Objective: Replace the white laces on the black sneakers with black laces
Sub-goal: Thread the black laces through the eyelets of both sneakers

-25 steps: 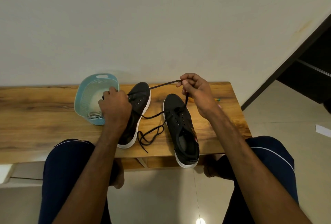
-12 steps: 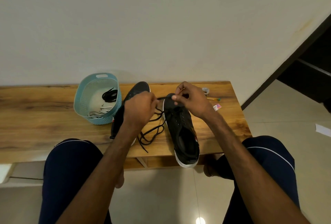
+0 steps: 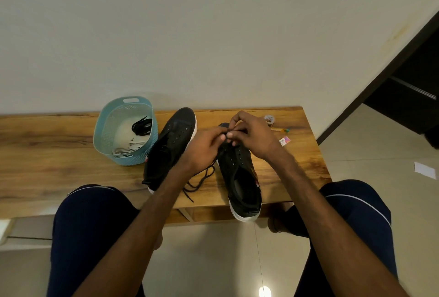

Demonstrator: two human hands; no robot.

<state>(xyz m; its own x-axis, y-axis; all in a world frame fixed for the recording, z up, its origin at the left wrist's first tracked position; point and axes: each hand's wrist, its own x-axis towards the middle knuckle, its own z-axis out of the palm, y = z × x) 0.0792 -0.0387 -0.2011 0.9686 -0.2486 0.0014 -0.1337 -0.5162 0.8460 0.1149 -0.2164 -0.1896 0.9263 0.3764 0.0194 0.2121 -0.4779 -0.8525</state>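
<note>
a person's left hand (image 3: 204,147) and right hand (image 3: 254,137) meet over the toe end of a black sneaker (image 3: 240,173) on the wooden worktop (image 3: 47,154), fingers curled, both pinching a black lace (image 3: 202,178) whose slack trails just left of that sneaker. the second sneaker (image 3: 171,144) lies left of it; farther left, a blue basket (image 3: 104,130) holds white laces (image 3: 128,147).

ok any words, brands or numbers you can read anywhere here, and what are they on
No text here can be read.
Pink and white packet on the bench: has print, too blurred to read.
Red tag on the sneaker beside the basket: too small to read.
</note>
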